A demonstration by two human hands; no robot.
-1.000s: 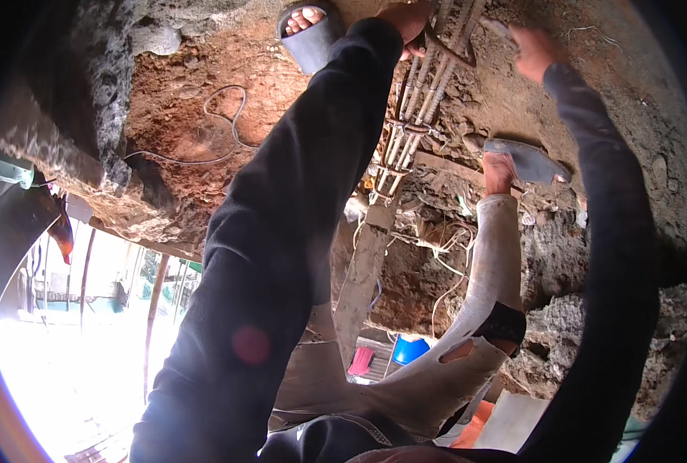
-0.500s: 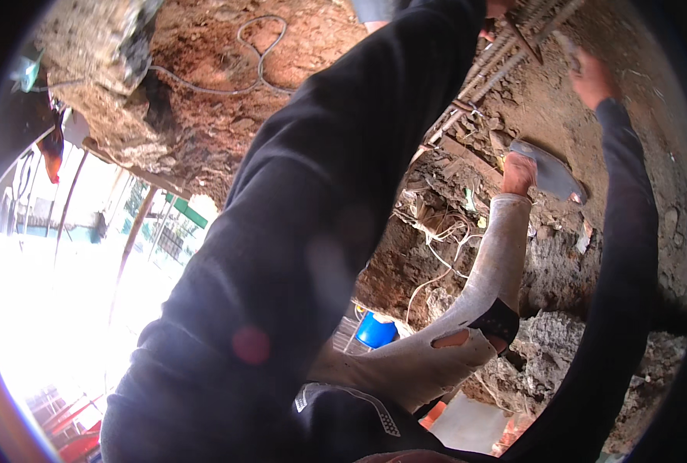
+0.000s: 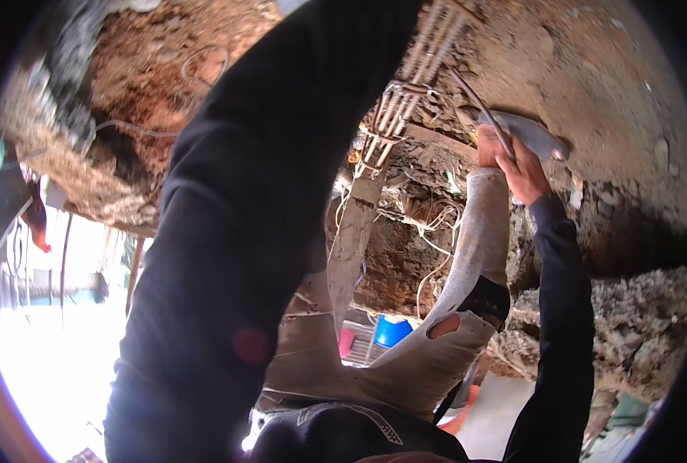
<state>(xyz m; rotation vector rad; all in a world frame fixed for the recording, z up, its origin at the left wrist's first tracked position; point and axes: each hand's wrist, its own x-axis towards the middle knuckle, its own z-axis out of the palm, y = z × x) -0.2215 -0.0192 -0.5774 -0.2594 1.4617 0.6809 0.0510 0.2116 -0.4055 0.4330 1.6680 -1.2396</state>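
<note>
While clasping rod (image 3: 485, 113) low, likely for reach, in right hand (image 3: 524, 171) at two o'clock, cannot tell unseen left hand's grip.

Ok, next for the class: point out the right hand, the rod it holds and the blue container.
Right hand (image 3: 525, 173): head view, back of the hand.
Rod (image 3: 482, 113): head view, middle of the shaft.
Blue container (image 3: 392, 332): head view, visible side.

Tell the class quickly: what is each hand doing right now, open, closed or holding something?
Left hand: out of view, so it cannot be told.
Right hand: closed, holding a thin rod.
</note>
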